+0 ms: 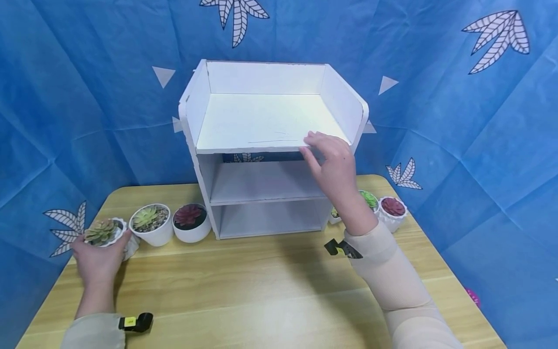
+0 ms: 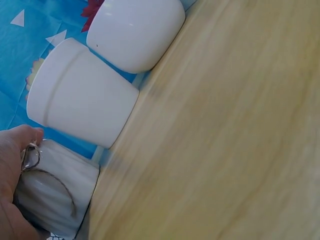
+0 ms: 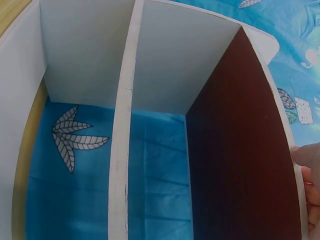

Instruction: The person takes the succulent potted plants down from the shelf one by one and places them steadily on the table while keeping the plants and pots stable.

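Note:
At the far left of the head view, my left hand (image 1: 98,259) holds a white potted succulent (image 1: 101,232) with its thumb and fingers around the pot. In the left wrist view that pot (image 2: 62,185) shows a twine bow and sits on the tabletop. My right hand (image 1: 333,165) grips the front edge of the top board of a white shelf unit (image 1: 261,121), toward its right side. From the right wrist, the thumb (image 3: 302,156) lies against that edge, above a dark red underside (image 3: 235,150). The shelf's tiers hold nothing.
Beside the held pot stand a white pot with a green succulent (image 1: 152,225) and one with a dark red succulent (image 1: 191,223). More potted succulents, one red (image 1: 392,211), stand right of the shelf, partly behind my right arm. Blue cloth (image 1: 109,97) hangs around the wooden table (image 1: 244,291).

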The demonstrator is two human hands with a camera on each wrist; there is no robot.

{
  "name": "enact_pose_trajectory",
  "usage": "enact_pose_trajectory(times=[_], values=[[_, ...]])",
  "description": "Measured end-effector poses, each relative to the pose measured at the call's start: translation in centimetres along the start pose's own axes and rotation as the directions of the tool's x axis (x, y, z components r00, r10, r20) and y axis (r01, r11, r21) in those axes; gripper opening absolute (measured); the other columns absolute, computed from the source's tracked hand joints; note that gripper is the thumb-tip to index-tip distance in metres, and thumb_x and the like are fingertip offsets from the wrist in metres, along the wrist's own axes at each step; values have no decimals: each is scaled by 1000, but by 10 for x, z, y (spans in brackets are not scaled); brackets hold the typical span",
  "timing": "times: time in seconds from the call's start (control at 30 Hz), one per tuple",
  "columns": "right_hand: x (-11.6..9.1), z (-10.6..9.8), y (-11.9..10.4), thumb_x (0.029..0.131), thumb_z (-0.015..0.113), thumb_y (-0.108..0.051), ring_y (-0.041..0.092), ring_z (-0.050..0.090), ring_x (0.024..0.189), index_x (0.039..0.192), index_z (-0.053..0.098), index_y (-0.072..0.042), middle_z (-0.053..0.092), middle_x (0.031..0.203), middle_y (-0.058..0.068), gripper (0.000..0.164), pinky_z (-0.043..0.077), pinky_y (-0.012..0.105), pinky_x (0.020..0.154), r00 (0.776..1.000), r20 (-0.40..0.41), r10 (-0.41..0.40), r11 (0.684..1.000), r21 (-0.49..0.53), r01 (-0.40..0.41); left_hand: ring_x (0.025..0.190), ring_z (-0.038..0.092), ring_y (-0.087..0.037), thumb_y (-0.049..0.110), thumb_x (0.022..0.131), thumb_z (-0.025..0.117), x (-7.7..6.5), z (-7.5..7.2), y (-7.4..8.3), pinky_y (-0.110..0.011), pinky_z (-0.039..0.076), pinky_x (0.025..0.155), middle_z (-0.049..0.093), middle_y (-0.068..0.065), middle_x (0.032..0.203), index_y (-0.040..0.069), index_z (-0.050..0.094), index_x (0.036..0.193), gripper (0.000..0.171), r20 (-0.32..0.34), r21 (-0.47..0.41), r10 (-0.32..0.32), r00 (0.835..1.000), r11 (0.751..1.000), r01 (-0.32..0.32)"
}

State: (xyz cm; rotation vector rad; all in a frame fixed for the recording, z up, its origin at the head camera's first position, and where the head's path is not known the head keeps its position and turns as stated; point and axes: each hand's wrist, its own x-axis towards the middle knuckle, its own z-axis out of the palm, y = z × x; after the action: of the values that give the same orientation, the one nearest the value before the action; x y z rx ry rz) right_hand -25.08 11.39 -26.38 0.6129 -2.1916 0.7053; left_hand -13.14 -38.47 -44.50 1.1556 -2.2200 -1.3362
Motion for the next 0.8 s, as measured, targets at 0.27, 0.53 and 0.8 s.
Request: enact_pose_trajectory(times=[0.27, 0.53, 0.8], values=[[0, 0, -1, 95, 71, -30, 21, 61, 123, 118, 74, -9, 70, 125, 5, 31, 41, 39, 109, 1000, 8, 8, 1000, -3, -8, 150, 9, -41, 55, 82, 72, -2, -1, -1, -52, 12, 121, 4, -19, 165, 17, -8, 158, 117, 10, 14, 11, 1000, 1000, -11], [-2, 0, -1, 94, 72, -30, 21, 61, 123, 118, 74, -9, 70, 125, 4, 31, 41, 39, 109, 1000, 11, 21, 1000, -6, -20, 149, 10, -46, 58, 83, 70, -5, -1, 0, -55, 13, 120, 4, -23, 164, 12, -8, 158, 118, 27, 31, -8, 1000, 999, 8], [-1, 0, 0, 95, 71, -30, 21, 61, 123, 118, 74, -9, 70, 125, 4, 31, 41, 39, 109, 1000, 3, 10, 1000, -12, -10, 148, 10, -49, 58, 84, 70, -9, -3, 3, -57, 14, 119, 2, -26, 163, 7, -9, 158, 119, 49, 50, -14, 999, 999, 12]])
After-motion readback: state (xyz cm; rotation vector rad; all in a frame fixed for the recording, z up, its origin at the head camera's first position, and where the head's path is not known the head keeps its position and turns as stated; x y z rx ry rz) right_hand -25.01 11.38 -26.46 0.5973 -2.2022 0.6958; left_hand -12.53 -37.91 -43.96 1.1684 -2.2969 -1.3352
